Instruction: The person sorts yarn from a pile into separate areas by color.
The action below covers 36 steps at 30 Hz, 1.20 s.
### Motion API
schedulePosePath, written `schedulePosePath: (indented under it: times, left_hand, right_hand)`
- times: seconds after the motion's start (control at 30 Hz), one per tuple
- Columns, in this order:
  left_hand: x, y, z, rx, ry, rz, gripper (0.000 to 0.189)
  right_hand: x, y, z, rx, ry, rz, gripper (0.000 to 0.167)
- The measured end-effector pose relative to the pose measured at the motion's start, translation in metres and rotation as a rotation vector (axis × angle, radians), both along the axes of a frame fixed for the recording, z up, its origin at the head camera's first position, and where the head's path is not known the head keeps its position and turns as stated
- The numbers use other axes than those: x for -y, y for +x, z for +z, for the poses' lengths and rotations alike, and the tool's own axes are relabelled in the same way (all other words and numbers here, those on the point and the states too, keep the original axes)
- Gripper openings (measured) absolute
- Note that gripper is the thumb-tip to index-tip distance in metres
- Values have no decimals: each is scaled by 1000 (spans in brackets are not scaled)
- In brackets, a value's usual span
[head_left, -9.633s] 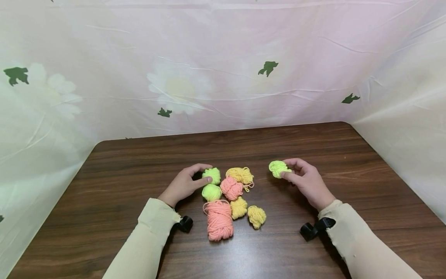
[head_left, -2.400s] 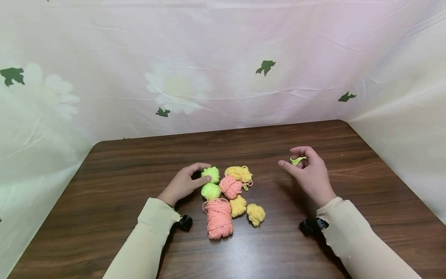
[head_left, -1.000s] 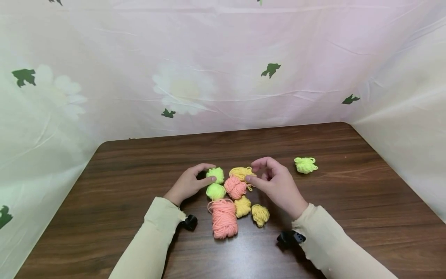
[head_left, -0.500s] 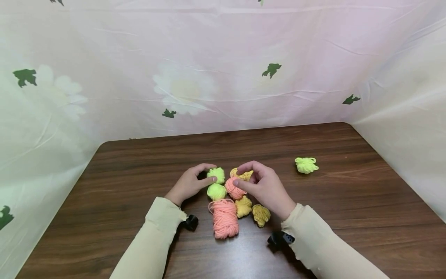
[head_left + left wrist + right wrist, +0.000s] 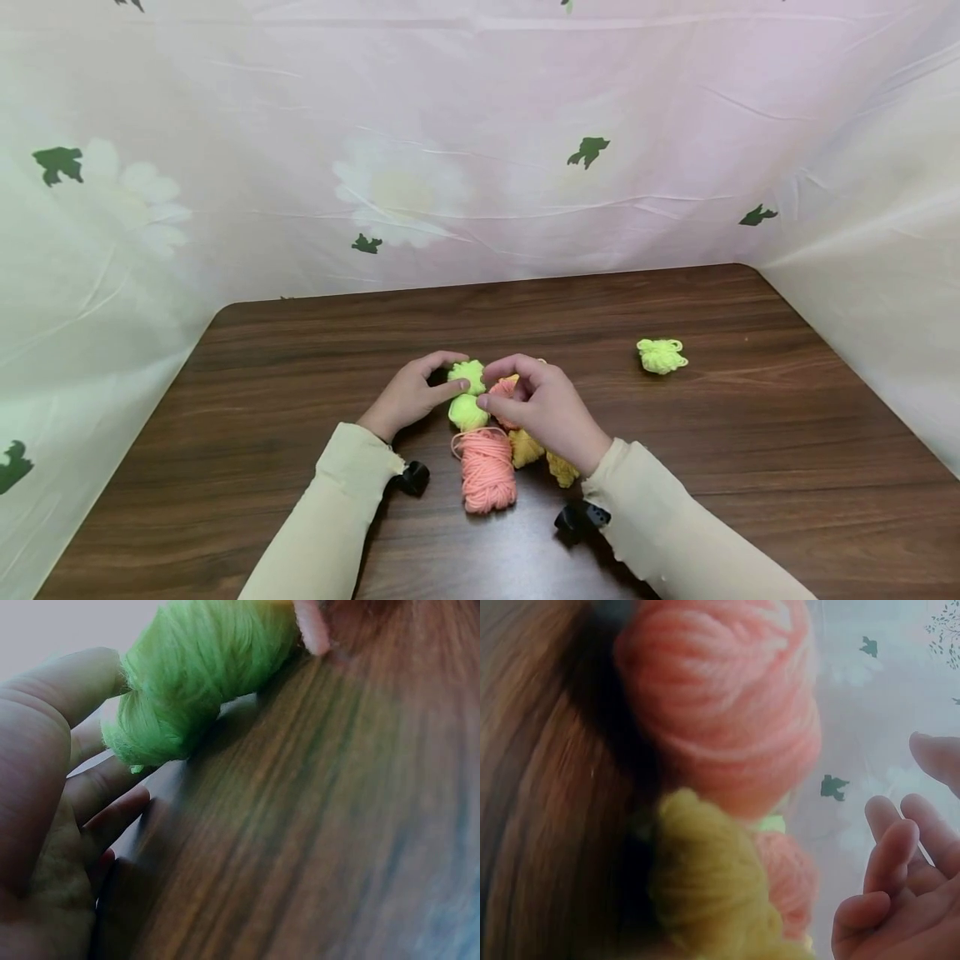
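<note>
My left hand holds a small lime-green yarn ball between thumb and fingers at the left of the group. A second green yarn ball touches it from the near side. Over the group hovers my right hand, thumb and fingers parted with nothing between them, fingertips close to both green balls. Partly hidden under it are a small pink yarn ball and yellow yarn balls. In the right wrist view the fingers stand apart from the yarn.
A larger pink yarn skein lies nearest the body. Far to the right, another lime-green yarn ball sits alone on the brown wooden table. A flowered cloth hangs behind the table.
The right hand set a green yarn ball down on the right side, then moved left over the group to beside the remaining green balls. The left hand keeps its place.
</note>
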<state>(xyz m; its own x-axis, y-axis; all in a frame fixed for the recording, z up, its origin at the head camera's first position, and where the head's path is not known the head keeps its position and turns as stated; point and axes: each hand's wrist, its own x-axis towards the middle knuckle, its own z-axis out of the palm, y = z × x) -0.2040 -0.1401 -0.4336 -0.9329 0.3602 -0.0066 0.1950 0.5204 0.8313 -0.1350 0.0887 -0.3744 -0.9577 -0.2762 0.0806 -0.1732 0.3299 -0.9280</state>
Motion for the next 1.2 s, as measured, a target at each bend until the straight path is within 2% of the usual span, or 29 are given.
schedulePosePath:
  times: [0.57,1.03,1.2]
  left_hand:
    - [0,-1,-1,-2,-9,-2,43]
    - [-1,-1,0,9,5,-2,38]
    - [0,-1,1,4,6,1,37]
  right_hand:
    - [17,-2,-11,-3,-44,42,26]
    - [22,-9,-28,6,36,62,30]
    - [24,-9,-30,-10,51,64,30]
